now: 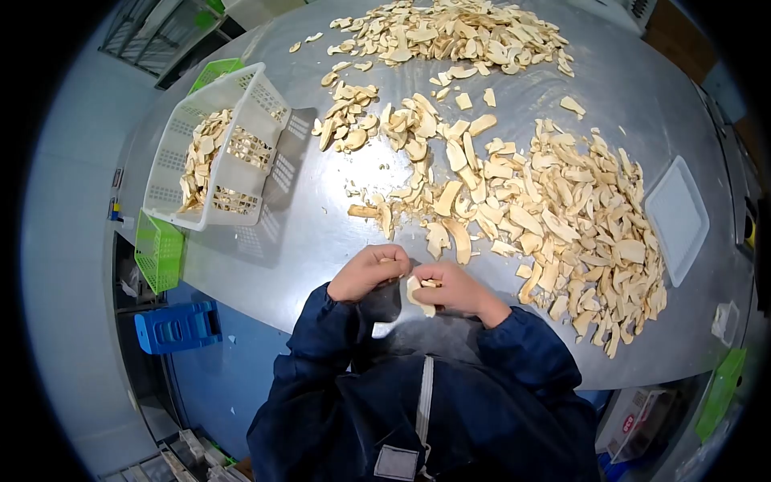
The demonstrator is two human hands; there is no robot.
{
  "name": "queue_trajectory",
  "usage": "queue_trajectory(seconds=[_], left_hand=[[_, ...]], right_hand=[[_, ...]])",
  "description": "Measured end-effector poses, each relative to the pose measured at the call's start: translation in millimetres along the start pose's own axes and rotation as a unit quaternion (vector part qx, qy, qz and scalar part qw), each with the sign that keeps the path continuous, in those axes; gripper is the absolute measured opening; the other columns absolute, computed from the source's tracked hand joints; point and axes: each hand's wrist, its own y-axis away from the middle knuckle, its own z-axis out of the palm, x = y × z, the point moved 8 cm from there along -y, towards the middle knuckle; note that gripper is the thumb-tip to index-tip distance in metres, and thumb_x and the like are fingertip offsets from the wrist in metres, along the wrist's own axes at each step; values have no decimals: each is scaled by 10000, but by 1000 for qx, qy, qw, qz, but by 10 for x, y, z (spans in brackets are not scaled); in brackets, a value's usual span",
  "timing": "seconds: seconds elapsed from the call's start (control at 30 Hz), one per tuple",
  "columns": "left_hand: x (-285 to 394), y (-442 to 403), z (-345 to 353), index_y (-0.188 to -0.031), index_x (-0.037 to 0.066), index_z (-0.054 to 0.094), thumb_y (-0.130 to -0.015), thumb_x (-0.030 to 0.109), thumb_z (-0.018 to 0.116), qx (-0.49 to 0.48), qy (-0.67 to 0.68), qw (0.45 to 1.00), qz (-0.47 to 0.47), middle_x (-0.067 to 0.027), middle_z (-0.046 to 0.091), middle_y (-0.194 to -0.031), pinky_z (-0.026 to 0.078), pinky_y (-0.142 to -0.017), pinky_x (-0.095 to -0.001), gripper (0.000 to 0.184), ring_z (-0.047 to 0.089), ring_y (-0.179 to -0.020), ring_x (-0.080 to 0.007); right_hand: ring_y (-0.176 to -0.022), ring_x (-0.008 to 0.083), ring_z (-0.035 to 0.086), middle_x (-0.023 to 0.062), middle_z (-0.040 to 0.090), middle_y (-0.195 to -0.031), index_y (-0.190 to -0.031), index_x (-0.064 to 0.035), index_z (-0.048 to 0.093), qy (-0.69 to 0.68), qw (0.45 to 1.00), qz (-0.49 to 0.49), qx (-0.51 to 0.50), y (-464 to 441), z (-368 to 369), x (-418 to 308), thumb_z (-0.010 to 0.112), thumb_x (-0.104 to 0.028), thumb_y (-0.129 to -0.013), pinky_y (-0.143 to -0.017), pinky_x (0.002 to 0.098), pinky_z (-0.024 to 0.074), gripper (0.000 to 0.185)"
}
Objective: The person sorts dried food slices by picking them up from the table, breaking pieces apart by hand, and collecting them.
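My left hand (369,274) is closed in a pinch over the table's near edge, with a bit of a pale piece showing at its fingertips. Close beside it, my right hand (454,291) grips pale dried mushroom slices (418,299), one hanging below the fingers. The two hands nearly meet. Just beyond them lie loose slices (458,240) and small crumbs. To the right spreads a large heap of cream-coloured mushroom slices (578,229), reaching close to my right sleeve.
A white perforated basket (237,181) holding slices stands at the left, with green baskets (159,251) beside it. Another heap (458,36) lies at the far side of the metal table (321,233). A white tray (677,221) rests at the right. A blue stool (178,327) stands on the floor.
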Motion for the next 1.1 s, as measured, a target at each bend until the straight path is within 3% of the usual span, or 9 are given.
queue_trajectory(seconds=[0.1,0.17,0.23,0.37,0.47,0.6,0.73,0.83,1.1], left_hand=[[287,17,-273,-843,-7,593,-822,172,625,197,-221,943,153,-35,586,-692,432,-584,-270,183,543,-622,-125],[420,23,-440,-829,-1,590,-800,189,641,311,-332,874,169,-90,597,-700,444,-581,-303,200,572,-623,-190],[468,14,-500,-814,17,588,-777,213,656,380,-397,827,122,-167,602,-733,463,-594,-368,211,595,-664,-313],[483,-97,-362,-791,29,572,-780,211,654,360,-471,787,167,-133,599,-754,466,-607,-390,200,591,-693,-322],[512,-88,-204,-777,30,563,-777,190,655,342,-464,789,214,-137,598,-759,465,-611,-391,184,588,-703,-327],[425,-196,51,-975,35,600,-750,133,673,103,-261,929,240,-123,596,-873,472,-731,-318,257,602,-815,-250],[652,43,-576,-1034,43,603,-736,77,664,331,-414,809,254,-127,580,-903,466,-759,-342,306,589,-843,-269],[617,131,-845,-988,42,611,-748,75,653,380,-493,760,188,-137,574,-898,468,-738,-363,246,582,-836,-303],[467,75,-839,-905,24,592,-758,89,657,360,-440,806,165,-131,582,-850,468,-696,-363,173,588,-775,-309]], right_hand=[[-697,165,625,81,600,-788,-1006,-7,560,-206,977,49,-32,29,110,-41,587,-120,-814,-477,249,474,224],[-813,239,665,190,605,-997,-1220,-11,425,-251,964,54,-73,-1,149,11,552,-66,-825,-536,309,550,418],[-792,229,658,196,602,-1007,-1266,-10,403,-241,967,66,-54,-32,154,128,539,-60,-830,-519,300,535,459],[-727,188,622,175,574,-1011,-1325,-9,376,-354,927,23,118,-48,-133,210,493,-44,-826,-464,243,483,514],[-628,171,568,194,578,-1019,-1347,-11,332,-419,858,-131,266,96,-590,6,417,13,-808,-432,259,423,546],[-560,142,530,173,583,-948,-1331,-20,385,-461,877,-134,41,91,-359,-137,454,-31,-797,-418,227,388,539],[-582,150,558,185,599,-937,-1354,-20,368,-330,942,14,-61,102,45,-224,501,-52,-797,-438,232,423,573],[-636,179,586,223,599,-989,-1410,-26,260,-305,948,27,-85,22,148,-95,486,-18,-792,-497,265,473,658],[-689,185,608,210,602,-1015,-1401,-19,275,-276,959,62,-31,-22,102,82,503,-55,-818,-533,271,511,627]])
